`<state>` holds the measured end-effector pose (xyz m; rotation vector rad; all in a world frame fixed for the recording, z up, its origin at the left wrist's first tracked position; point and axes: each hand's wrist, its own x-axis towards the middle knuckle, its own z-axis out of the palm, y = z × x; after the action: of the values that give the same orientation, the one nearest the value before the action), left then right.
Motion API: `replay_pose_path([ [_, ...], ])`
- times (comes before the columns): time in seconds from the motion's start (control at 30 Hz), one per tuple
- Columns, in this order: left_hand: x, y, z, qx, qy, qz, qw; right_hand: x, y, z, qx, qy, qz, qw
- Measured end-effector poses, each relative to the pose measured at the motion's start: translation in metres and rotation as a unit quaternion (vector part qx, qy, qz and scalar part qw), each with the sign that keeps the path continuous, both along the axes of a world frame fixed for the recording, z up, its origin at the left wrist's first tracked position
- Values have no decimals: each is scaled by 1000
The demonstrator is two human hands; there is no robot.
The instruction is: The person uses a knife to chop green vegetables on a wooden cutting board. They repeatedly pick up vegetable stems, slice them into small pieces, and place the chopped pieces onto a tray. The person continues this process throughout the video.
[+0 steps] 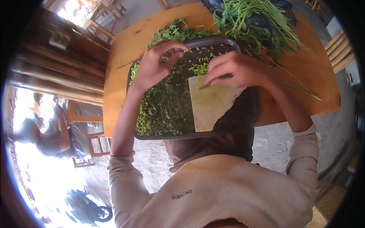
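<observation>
A dark rectangular tray holds chopped leafy greens and cut green stem pieces. On its right part lies a pale, flat cutting board with a ragged edge and green stains. My left hand is over the tray's upper left part, fingers curved, thumb and index finger apart. Small stem bits lie near its fingertips. My right hand, blurred, is closed at the board's upper edge around a narrow dark object, possibly a small knife; most of it is hidden.
The tray overhangs the near edge of a wooden table. Beyond it lie loose leafy stems and a large bunch of greens on black plastic. A long thin stem lies at right. A seated person is at far left.
</observation>
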<state>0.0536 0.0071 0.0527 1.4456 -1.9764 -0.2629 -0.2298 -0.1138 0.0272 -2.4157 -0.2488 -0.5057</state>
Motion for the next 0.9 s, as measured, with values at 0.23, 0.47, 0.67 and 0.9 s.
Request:
replay_pose_path([
  [0.23, -8, 7, 3, 23, 38, 5, 999, -6, -37, -12, -43, -16, -143, 989],
  [0.47, -63, -38, 18, 68, 13, -93, 993, -73, -115, 16, -131, -284, -351, 883],
  [0.67, -155, -106, 23, 16, -71, -175, 982, -120, -134, 26, -139, -420, -493, 749],
  [0.9, -196, -170, 0, -106, -191, -206, 954, -129, -144, 25, -170, -470, -500, 707],
])
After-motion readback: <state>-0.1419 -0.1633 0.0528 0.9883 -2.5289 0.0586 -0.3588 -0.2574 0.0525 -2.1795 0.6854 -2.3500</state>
